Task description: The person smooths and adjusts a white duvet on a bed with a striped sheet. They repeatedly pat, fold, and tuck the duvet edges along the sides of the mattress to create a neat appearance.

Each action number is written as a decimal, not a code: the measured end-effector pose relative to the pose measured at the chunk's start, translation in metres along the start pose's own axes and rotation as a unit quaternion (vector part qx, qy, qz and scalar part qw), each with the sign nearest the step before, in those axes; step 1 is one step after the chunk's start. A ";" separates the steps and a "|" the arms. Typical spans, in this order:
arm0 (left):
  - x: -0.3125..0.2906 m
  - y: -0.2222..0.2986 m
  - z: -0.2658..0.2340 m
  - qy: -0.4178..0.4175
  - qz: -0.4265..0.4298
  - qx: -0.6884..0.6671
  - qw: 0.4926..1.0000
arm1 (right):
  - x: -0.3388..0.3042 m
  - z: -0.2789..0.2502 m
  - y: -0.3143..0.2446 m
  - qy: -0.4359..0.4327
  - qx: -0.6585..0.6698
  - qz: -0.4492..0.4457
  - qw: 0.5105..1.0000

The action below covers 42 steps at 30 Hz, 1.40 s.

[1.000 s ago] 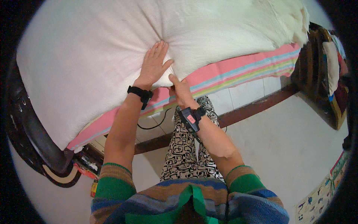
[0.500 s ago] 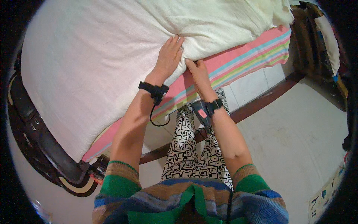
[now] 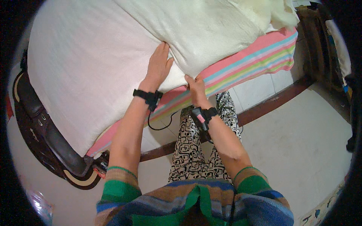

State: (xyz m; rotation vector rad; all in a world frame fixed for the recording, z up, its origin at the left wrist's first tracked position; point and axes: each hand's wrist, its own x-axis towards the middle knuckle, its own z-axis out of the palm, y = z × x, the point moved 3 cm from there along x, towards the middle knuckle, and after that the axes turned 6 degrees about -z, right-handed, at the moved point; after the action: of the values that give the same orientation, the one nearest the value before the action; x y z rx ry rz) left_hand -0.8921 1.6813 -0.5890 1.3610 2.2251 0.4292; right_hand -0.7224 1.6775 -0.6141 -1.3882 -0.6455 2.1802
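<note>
A white quilt covers most of the bed, and a cream upper layer overlaps it on the right. My left hand lies on the quilt beside the overlap, fingers stretched out and the thumb a little apart. At the front edge, my right hand pinches the quilt's border between thumb and fingers. Its fingertips are partly hidden under the cloth. Beneath the quilt shows a pink striped sheet hanging over the bed's side.
To the left stands a dark padded piece of furniture with a curved, light-trimmed edge. White tiles line the bed's base above a dark red floor border. Brown furniture stands at the far right. My patterned trouser legs touch the bedside.
My right hand has moved toward me with the quilt's edge. The left hand has shifted left and slightly nearer. The gathered fold between them has spread out, showing the overlap more plainly.
</note>
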 end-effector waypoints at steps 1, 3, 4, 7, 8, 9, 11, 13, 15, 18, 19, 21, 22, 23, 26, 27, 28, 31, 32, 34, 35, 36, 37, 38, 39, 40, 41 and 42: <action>-0.002 0.006 -0.002 0.018 -0.021 -0.023 0.999 | 0.000 0.001 0.006 -0.008 0.007 0.000 1.000; 0.000 0.021 -0.002 0.054 0.047 0.027 0.997 | 0.001 0.002 0.011 -0.031 -0.031 -0.005 0.999; 0.000 0.028 0.000 0.083 0.090 0.062 0.990 | 0.001 0.004 0.010 -0.046 -0.081 -0.007 0.996; 0.017 0.022 0.016 0.006 0.060 0.006 0.998 | 0.000 0.007 -0.005 -0.057 -0.195 -0.005 0.979; 0.024 0.017 0.020 -0.012 0.052 -0.001 0.999 | 0.005 0.009 -0.016 -0.036 -0.147 -0.044 0.988; 0.027 0.012 0.024 -0.033 0.045 -0.013 0.998 | 0.010 0.011 -0.027 -0.013 -0.098 -0.080 0.992; 0.031 0.003 0.026 -0.048 0.053 -0.035 0.997 | 0.025 0.018 -0.044 0.053 -0.013 -0.064 0.996; 0.032 -0.004 0.025 -0.067 0.039 -0.076 0.994 | 0.037 0.033 -0.060 -0.021 -0.054 -0.080 0.995; 0.031 -0.006 0.020 -0.062 0.036 -0.128 0.989 | 0.037 0.036 -0.072 -0.029 -0.130 -0.101 0.986; 0.029 -0.005 0.014 -0.042 0.021 -0.125 0.991 | 0.023 0.025 -0.077 -0.025 -0.190 -0.146 0.971; 0.029 -0.002 0.010 -0.013 0.027 -0.117 0.993 | 0.013 0.015 -0.076 -0.025 -0.168 -0.154 0.973; 0.028 0.005 0.008 -0.023 0.039 -0.014 0.999 | 0.007 -0.006 -0.063 0.018 -0.089 -0.092 0.992; 0.027 0.009 0.008 -0.044 0.028 0.046 0.998 | 0.005 -0.017 -0.052 0.057 -0.057 -0.026 0.996; 0.027 0.014 0.004 -0.012 0.022 0.018 1.000 | 0.011 -0.024 -0.048 0.054 -0.099 -0.055 0.992; 0.031 0.034 -0.003 0.046 -0.008 -0.016 0.999 | 0.019 -0.038 -0.039 0.017 -0.226 -0.135 0.965; 0.035 0.045 -0.005 0.090 0.006 -0.014 0.996 | 0.023 -0.041 -0.036 -0.003 -0.238 -0.055 0.970; 0.039 0.055 -0.007 0.143 0.023 -0.010 0.989 | 0.027 -0.045 -0.042 0.000 -0.264 -0.030 0.964; 0.062 0.083 0.004 0.086 0.067 -0.030 0.994 | 0.034 -0.047 -0.089 0.032 -0.211 -0.015 0.977; 0.067 0.088 0.007 0.058 0.074 -0.043 0.995 | 0.040 -0.039 -0.114 0.009 -0.150 -0.093 0.984; 0.075 0.092 0.013 0.055 0.072 -0.051 0.995 | 0.055 -0.028 -0.162 0.014 -0.039 -0.163 0.986; 0.076 0.091 0.015 0.050 0.065 -0.086 0.993 | 0.059 -0.020 -0.178 0.003 -0.042 -0.177 0.983; 0.077 0.089 0.017 0.044 0.058 -0.118 0.990 | 0.057 -0.018 -0.189 0.010 -0.044 -0.180 0.983; 0.074 0.088 0.016 0.074 0.072 -0.104 0.989 | 0.052 -0.016 -0.196 -0.016 -0.039 -0.212 0.976; 0.072 0.086 0.016 0.103 0.086 -0.093 0.987 | 0.048 -0.020 -0.195 0.029 -0.073 -0.193 0.978; 0.069 0.085 0.014 0.155 0.125 -0.078 0.977 | 0.041 -0.024 -0.190 0.041 -0.103 -0.200 0.973; 0.069 0.082 0.019 0.091 0.097 -0.043 0.990 | 0.034 -0.033 -0.181 0.082 -0.141 -0.176 0.971; 0.069 0.081 0.022 0.044 0.093 -0.003 0.995 | 0.030 -0.043 -0.164 0.146 -0.065 -0.099 0.982; 0.068 0.079 0.027 -0.032 0.062 0.049 0.996 | 0.028 -0.050 -0.153 0.134 -0.060 -0.114 0.983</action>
State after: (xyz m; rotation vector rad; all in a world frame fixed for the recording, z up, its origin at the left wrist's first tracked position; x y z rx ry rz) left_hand -0.8449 1.7781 -0.5882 1.5483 2.1425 0.3181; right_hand -0.6661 1.8207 -0.5586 -1.5498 -0.8003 1.7636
